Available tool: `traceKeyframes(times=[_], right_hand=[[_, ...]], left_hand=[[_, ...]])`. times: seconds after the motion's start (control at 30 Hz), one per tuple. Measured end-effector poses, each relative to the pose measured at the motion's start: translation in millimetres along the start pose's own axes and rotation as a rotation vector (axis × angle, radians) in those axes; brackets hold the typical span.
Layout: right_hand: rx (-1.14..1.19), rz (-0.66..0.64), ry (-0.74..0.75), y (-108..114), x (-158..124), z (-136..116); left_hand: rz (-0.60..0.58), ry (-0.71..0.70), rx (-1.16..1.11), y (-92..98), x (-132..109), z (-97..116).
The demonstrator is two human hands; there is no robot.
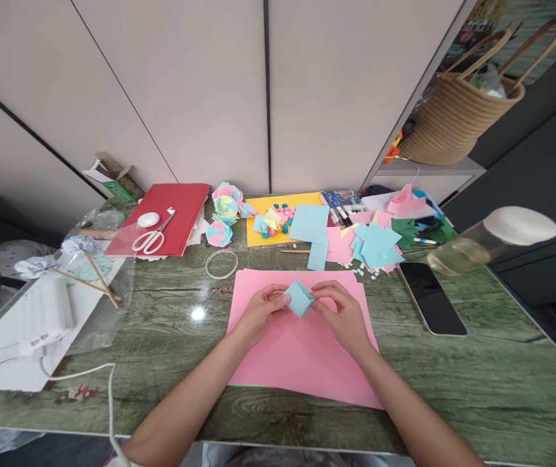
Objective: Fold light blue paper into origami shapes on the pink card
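The left hand (264,310) pinches the left corner of a small, light-blue, folded paper square (300,298), while the right hand (344,312) grips its right corner with thumb and fingers, the hands apart with only the paper between them. The square is turned diamond-wise over a stack of large, pink, rectangular paper sheets (302,363), which lies on a green, wood-grained bench (511,357). Taking the square as centre, a flat, light-blue, rectangular paper sheet (309,224) lies at twelve o'clock, partly over a yellow, rectangular paper sheet (302,198). A thin, pale, round ring (207,264) sits at ten o'clock, with white-handled metal scissors (149,244) farther out on a red, rectangular folder (185,211). At three o'clock rests a black, rectangular smartphone (433,299).
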State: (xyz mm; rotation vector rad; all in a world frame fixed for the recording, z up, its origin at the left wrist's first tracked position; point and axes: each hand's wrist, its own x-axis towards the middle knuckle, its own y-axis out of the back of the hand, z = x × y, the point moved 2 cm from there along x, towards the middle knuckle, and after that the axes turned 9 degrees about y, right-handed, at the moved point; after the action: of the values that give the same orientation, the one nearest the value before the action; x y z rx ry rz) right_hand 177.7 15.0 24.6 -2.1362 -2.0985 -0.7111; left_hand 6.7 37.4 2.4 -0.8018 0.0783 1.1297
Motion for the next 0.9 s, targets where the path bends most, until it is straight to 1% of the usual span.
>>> traceKeyframes(times=[0.1, 0.23, 0.33, 0.43, 0.5, 0.6, 0.7, 0.8, 0.9], right_hand=[[-0.025, -0.025, -0.01, -0.8, 0.6, -0.8], [-0.015, -0.066, -0.023, -2.1, 0.4, -2.4], [0.108, -0.086, -0.059, -2.2, -0.5, -2.5], [0.257, -0.073, -0.139, -1.7, -0.9, -1.3], [0.287, -0.084, -0.196, -2.8, -1.1, -0.2], [0.255, -0.15, -0.253, -7.9, -2.2, 2.0], [0.164, -0.212, -0.277, -13.9, -4.4, 5.3], [0.074, -0.201, -0.291, -16.8, -5.6, 8.5], [0.055, -0.181, -0.291, -16.7, -4.9, 10.5]], left_hand=[[0.011, 0.006, -0.004, 1.0, 0.4, -0.7], [0.075, -0.005, 0.003, 2.9, 1.9, -2.3], [0.108, -0.026, 0.015, 3.9, 3.4, -2.9], [0.144, -0.059, 0.043, 4.2, 3.9, -2.9], [0.16, -0.082, 0.065, 3.5, 3.1, -3.0], [0.173, -0.117, 0.127, 0.9, 0.6, -3.2], [0.192, -0.151, 0.233, -2.1, -1.7, -3.3], [0.222, -0.166, 0.303, -3.5, -2.1, -3.4], [0.239, -0.182, 0.315, -3.7, -1.6, -3.4]])
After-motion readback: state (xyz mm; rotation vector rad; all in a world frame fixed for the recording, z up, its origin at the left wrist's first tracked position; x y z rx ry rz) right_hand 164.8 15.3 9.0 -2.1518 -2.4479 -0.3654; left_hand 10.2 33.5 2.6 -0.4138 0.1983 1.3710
